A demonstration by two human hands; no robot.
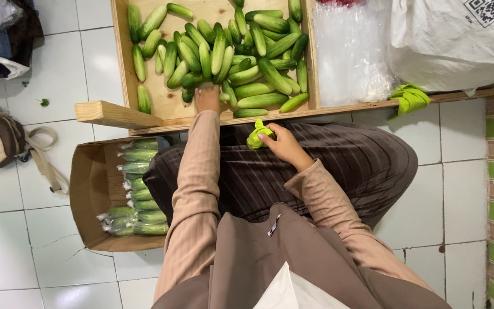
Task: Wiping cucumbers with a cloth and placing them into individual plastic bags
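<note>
At the left, a cardboard box (90, 194) on the floor holds cucumbers bagged in clear plastic (138, 197); my left hand (207, 98) rests on the loose cucumbers (241, 54) in the wooden tray (122, 57), fingers hidden, so I cannot tell its grip. They look firm, smooth, probably slick, best gripped mid-length. My right hand (284, 144) pinches a soft green roll of ties (258, 135) over my lap; rightward lie clear plastic bags (350, 54) and a white sack (453, 40) with a square black code label.

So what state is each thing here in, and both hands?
Wooden tray: holding loose cucumbers.
Cucumbers: loose, piled unwrapped.
Cardboard box: open, partly filled.
Wrapped cucumbers: bagged, stacked inside the box.
Left hand: reaching into the pile.
Right hand: closed on green cloth.
Plastic bags: stacked.
</note>
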